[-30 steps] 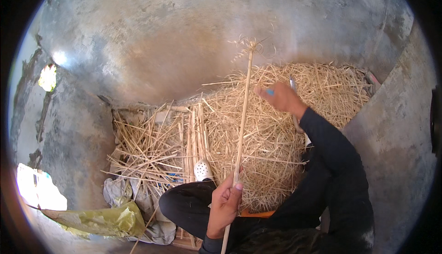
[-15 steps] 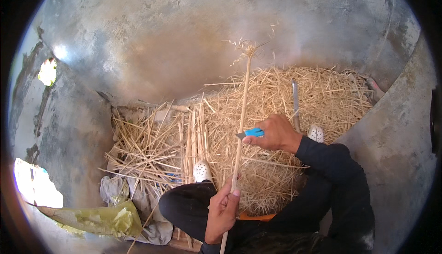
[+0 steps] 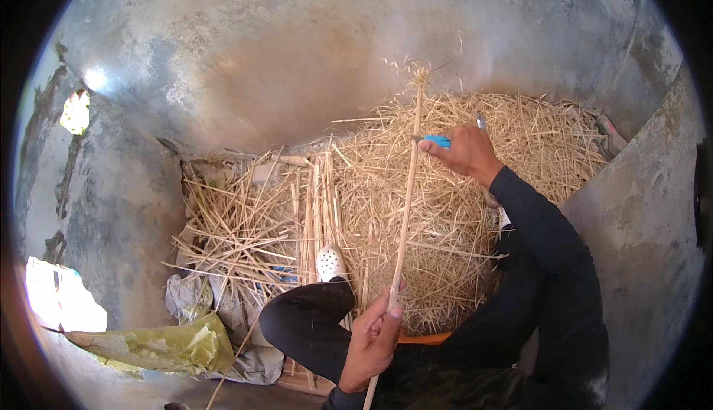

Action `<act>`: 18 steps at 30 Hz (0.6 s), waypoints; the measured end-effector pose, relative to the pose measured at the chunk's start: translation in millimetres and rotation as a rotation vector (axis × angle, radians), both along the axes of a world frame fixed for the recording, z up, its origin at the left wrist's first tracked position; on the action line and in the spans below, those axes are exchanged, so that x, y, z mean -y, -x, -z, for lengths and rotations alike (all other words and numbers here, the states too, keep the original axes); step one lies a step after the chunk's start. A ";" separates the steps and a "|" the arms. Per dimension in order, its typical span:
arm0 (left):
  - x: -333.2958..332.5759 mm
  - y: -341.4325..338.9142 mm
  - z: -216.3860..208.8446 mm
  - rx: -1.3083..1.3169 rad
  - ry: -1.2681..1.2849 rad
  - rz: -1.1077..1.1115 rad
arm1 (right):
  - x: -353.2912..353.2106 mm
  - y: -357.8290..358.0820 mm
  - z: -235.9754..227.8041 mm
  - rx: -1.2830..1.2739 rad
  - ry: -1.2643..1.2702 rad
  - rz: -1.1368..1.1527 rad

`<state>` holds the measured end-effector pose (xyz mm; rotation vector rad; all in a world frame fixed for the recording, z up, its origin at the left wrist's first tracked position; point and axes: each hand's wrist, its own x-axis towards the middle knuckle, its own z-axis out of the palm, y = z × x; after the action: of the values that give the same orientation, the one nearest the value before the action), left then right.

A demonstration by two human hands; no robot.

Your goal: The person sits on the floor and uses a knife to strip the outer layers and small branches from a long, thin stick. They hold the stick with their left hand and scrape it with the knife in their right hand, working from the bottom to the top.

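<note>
A long, pale wooden stick (image 3: 408,217) slants up and away from my lap, its far end frayed into a tuft of thin curled shavings (image 3: 421,76). Low on the stick, my left hand (image 3: 373,339) is wrapped round it, thumb on top. My right hand (image 3: 466,150) grips a blue-handled utility knife (image 3: 437,141). The knife's blade meets the stick a short way below the curls. Part of the knife's handle is hidden inside my right fingers.
A thick heap of shavings (image 3: 520,131) covers the floor ahead. Split sticks (image 3: 319,202) lie left of it, beside a loose pile (image 3: 238,224). A yellowish sack (image 3: 171,343) lies at the lower left. Concrete walls (image 3: 297,61) enclose the space; a metal tool (image 3: 481,122) shows behind my right hand.
My right hand has slid the knife up along the stick toward its frayed end. The stick's far end has shifted slightly right. My left hand still holds the lower part.
</note>
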<state>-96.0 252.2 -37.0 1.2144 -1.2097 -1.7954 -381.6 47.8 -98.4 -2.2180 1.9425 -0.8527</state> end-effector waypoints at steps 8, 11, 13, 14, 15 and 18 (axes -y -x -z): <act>-2.8 6.1 1.2 0.037 -0.006 0.026 | 45.4 40.8 -3.0 -0.002 -0.057 0.269; -2.2 11.4 1.8 0.020 -0.008 0.097 | 58.5 65.5 2.2 -0.003 0.078 0.430; 0.4 17.0 -0.5 0.015 0.007 0.069 | 60.8 70.4 2.2 0.006 0.043 0.428; 1.5 19.1 -2.0 0.017 0.016 0.051 | 61.6 68.5 0.1 0.015 0.027 0.423; 2.0 16.5 -1.4 0.005 0.009 0.031 | 57.9 57.1 -8.1 0.089 -0.078 0.398; 6.0 3.5 6.6 -0.013 0.001 -0.037 | 33.7 27.0 -22.2 0.150 -0.249 0.240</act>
<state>-99.5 246.2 -43.6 1.2153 -1.1736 -1.7735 -408.6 14.1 -76.2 -1.7603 2.1365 -0.7300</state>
